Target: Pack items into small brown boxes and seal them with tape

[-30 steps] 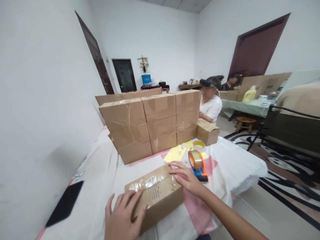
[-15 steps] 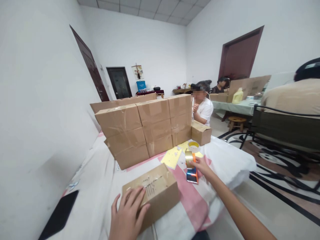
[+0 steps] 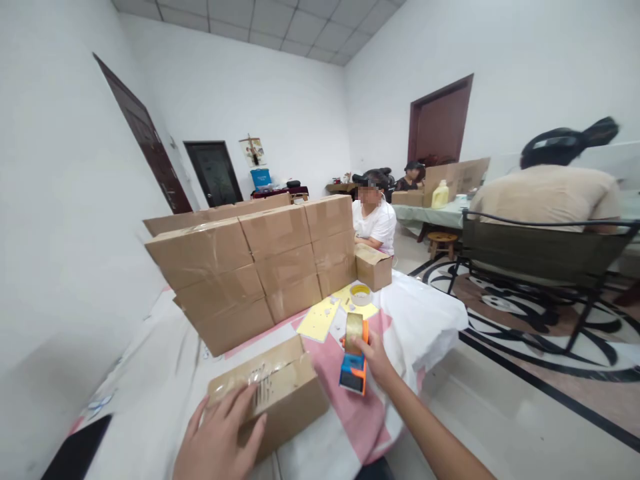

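A closed cardboard box (image 3: 295, 400) lies in front of me, with printed marks and clear tape on its top. My left hand (image 3: 223, 427) rests on the near left part of that box, fingers spread. To the right of the box, my right hand (image 3: 373, 350) grips a tape dispenser (image 3: 354, 363) with an orange and blue body and a roll of tan tape. Its blue end points toward me. Behind it, a separate tape roll (image 3: 361, 294) with a yellow core lies near yellow sheets (image 3: 319, 319) dotted with small scraps.
Stacked cardboard boxes (image 3: 260, 267) form a wall across the table. A smaller box (image 3: 374, 267) stands at its right end. A black flat object (image 3: 77, 447) lies at lower left. A person in white (image 3: 376, 223) sits beyond; another sits on a chair (image 3: 540, 247) at right.
My right hand has closed around the tape dispenser, which now looks turned and slightly raised. The left hand stays on the box. The view has swung to the right.
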The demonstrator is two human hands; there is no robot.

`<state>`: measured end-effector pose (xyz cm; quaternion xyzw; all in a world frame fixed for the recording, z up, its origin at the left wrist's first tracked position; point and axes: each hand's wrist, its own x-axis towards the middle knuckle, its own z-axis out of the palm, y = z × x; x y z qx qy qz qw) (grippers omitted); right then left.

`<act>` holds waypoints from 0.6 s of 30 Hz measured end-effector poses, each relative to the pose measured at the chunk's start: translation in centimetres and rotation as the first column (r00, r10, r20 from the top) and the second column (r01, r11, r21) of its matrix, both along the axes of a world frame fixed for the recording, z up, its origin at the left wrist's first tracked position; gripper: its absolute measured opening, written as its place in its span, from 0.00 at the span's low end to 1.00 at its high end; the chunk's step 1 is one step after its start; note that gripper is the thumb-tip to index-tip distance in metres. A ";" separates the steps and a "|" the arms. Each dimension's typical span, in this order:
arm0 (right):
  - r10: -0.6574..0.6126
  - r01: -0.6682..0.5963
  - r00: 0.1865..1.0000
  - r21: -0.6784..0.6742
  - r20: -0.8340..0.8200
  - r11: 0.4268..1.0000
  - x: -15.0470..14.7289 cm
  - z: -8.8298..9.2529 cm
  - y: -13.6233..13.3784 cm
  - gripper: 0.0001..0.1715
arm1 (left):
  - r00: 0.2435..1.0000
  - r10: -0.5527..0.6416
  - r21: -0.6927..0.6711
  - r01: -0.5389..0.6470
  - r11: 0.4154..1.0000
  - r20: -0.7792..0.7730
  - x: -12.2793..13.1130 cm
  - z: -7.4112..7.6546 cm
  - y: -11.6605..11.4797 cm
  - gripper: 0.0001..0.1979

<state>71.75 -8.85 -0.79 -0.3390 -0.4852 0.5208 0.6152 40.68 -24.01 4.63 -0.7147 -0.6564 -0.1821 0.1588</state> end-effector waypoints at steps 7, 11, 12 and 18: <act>0.019 -0.022 0.999 -0.045 -0.050 0.999 0.6 1.7 -3.3 0.15 | 0.997 0.076 -0.021 -0.076 0.997 0.025 1.2 1.2 0.8 0.21; 0.013 -0.018 0.998 -0.075 -0.068 0.997 0.1 2.2 -5.0 0.17 | 0.958 -0.065 0.194 0.010 0.981 0.280 5.0 0.1 0.2 0.19; 0.024 -0.030 0.997 -0.077 -0.075 0.997 -0.1 2.1 -5.5 0.17 | 0.909 -0.117 0.215 0.031 0.976 0.401 6.7 -0.5 -0.1 0.20; 0.020 -0.018 0.999 -0.053 0.031 0.998 -0.9 0.1 -7.4 0.23 | 0.545 -0.170 0.038 0.245 0.969 0.821 17.2 -3.8 0.0 0.26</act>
